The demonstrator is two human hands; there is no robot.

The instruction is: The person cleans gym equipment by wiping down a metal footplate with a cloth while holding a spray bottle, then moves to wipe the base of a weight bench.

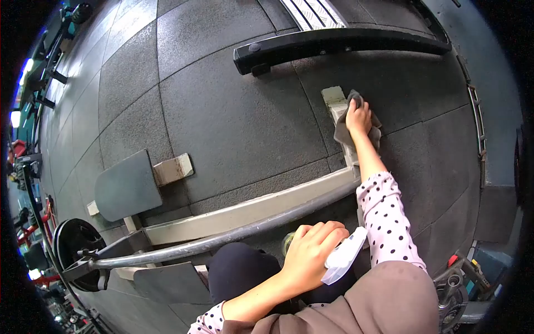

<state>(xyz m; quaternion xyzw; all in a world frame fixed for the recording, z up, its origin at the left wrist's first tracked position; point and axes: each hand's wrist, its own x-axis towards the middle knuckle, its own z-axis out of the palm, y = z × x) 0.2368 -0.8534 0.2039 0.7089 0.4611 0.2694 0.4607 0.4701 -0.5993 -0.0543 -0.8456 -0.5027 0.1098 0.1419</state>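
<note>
My right hand (359,118) is closed on a grey-brown cloth (342,132) and presses it against the cream metal foot (334,96) of a gym machine frame. Nearer to me, my left hand (314,253) grips a spray bottle by its neck; the white spray head (346,256) sticks out to the right, and most of the bottle is hidden behind the fingers. Between the hands runs a long cream beam (250,205) with a round silver bar (233,232) alongside it, close to my left hand.
A black curved base (339,45) with a ridged metal plate (314,14) stands ahead. Grey foot plates (128,186) flank the beam on the left, near a black weight plate (80,250). Dark rubber tiles (222,111) cover the floor. More gym equipment lines the far left.
</note>
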